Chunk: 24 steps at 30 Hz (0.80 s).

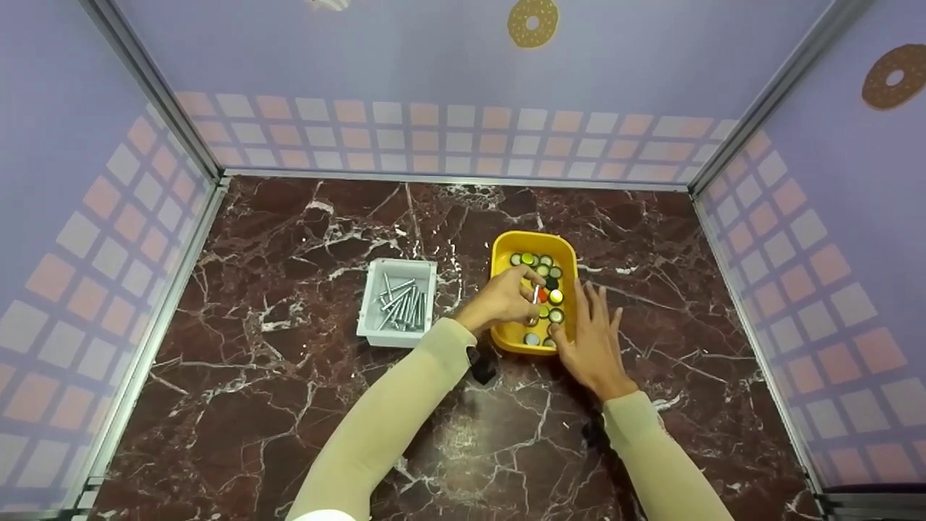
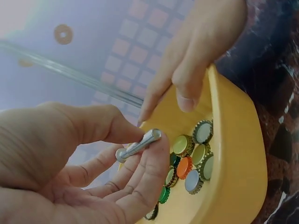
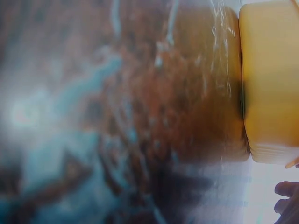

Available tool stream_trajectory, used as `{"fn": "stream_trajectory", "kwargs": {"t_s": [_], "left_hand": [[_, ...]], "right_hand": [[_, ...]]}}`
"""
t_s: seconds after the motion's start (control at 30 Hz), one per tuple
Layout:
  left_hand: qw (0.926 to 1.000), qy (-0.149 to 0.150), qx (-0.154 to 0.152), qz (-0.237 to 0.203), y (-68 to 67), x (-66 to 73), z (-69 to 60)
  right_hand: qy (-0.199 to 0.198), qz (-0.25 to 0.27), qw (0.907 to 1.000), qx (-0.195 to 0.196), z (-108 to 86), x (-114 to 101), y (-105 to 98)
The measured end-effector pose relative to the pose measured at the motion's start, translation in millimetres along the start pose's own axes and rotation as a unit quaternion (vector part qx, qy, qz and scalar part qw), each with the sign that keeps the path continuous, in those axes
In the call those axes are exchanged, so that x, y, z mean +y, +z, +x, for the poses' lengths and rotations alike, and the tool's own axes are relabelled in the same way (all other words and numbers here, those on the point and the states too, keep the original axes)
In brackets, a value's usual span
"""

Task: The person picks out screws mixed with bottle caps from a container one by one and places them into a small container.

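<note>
My left hand (image 1: 506, 295) is over the yellow tray (image 1: 527, 239). Between thumb and fingertips it pinches a silver metal bolt (image 2: 138, 144), held tilted above the bottle caps (image 2: 185, 167). These caps are green, yellow, orange and pale, loose on the tray's floor. On the tray's right side, my right hand (image 1: 595, 344) holds the wall, its thumb over the rim and its fingers stretched along the outside. Only a few of its fingertips (image 3: 287, 198) show in the right wrist view, near the tray's outer wall.
Left of the yellow tray stands a white bin (image 1: 367, 300) with several silver bolts (image 1: 405, 304) inside. Both containers are on a dark red marbled surface (image 1: 289, 405). Purple panels with a checked pattern (image 1: 463, 137) enclose its back and sides.
</note>
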<state>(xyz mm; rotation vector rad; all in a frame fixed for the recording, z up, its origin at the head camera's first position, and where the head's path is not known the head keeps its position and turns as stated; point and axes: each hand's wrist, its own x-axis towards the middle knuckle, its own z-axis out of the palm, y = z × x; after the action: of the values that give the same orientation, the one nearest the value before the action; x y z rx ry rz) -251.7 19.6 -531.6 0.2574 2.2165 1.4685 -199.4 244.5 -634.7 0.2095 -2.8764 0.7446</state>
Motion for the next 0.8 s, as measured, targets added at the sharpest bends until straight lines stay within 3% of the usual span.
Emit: {"fn": "stream_trajectory", "kwargs": {"t_s": [0.1,0.2,0.8], "left_hand": [[0.9970,-0.004,-0.002,-0.078,-4.7,-4.8,-2.8],[0.9937,-0.009,0.002,-0.112,-8.7,-10.6,-6.6],[0.9824,-0.005,0.025,-0.185,-45.3,-28.2,-29.5]], "right_hand": [[0.001,0.001,1.0000,-0.005,1.7,0,0],[0.001,-0.001,1.0000,-0.006,1.1,1,-1],[0.000,0.009,0.9999,-0.013,1.0,1,0]]}}
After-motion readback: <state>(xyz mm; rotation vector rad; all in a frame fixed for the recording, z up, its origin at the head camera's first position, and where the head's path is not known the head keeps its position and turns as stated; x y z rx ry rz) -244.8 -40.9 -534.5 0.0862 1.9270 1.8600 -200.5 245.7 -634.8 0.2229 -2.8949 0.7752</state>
